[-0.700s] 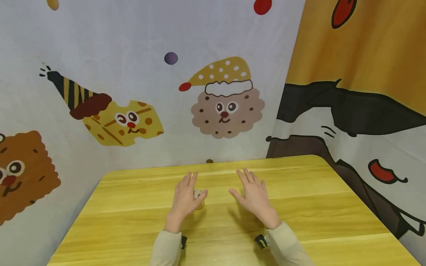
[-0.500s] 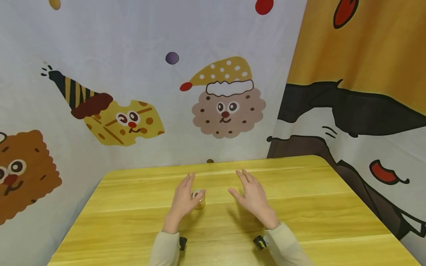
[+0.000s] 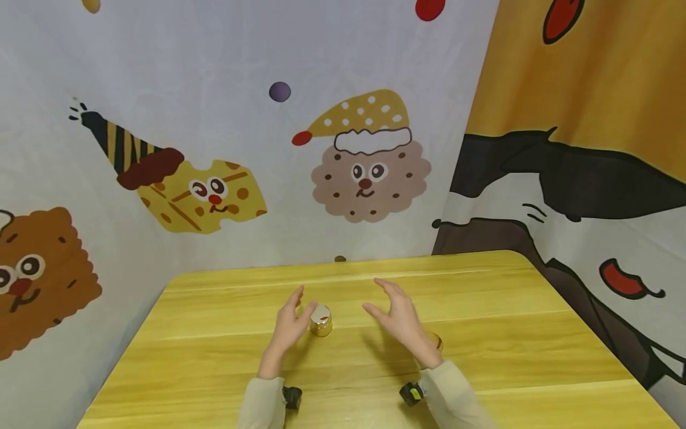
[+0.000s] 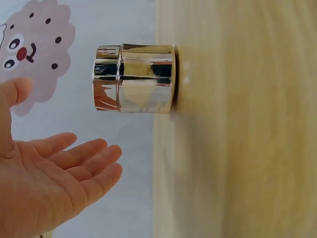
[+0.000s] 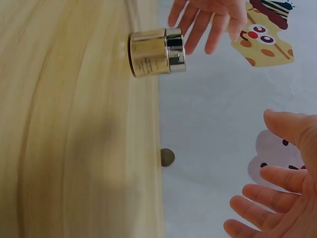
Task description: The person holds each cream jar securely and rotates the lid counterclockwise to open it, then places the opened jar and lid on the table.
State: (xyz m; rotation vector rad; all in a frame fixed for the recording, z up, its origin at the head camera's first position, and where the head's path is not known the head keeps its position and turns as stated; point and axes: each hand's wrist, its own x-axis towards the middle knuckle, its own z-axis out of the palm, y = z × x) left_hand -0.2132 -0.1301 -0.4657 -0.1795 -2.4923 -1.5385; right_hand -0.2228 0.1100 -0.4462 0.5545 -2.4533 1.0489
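A small shiny gold cosmetic jar (image 3: 321, 322) with a mirror-like lid stands upright on the wooden table (image 3: 225, 369). Just left of it hovers my left hand (image 3: 288, 326), fingers extended and thumb apart, holding nothing. My right hand (image 3: 401, 319) is held to the jar's right, palm turned inward, and also holds nothing. In the left wrist view, the jar (image 4: 136, 79) appears beyond the spread fingers (image 4: 101, 153). The right wrist view has the same jar (image 5: 156, 52) near the left hand (image 5: 210, 17), with the right hand (image 5: 282, 193) farther off.
Partly hidden behind my right wrist is a small round gold item (image 3: 436, 341) on the table. A white cloth (image 3: 236, 71) printed with cartoon snacks hangs behind the table's far edge, and a coloured curtain (image 3: 589, 89) hangs at the right. Each wrist wears a small black camera (image 3: 292, 397).
My left hand has turned and drawn slightly left, uncovering the jar. The right hand has turned and shifted a little left, and the gold item behind its wrist now shows.
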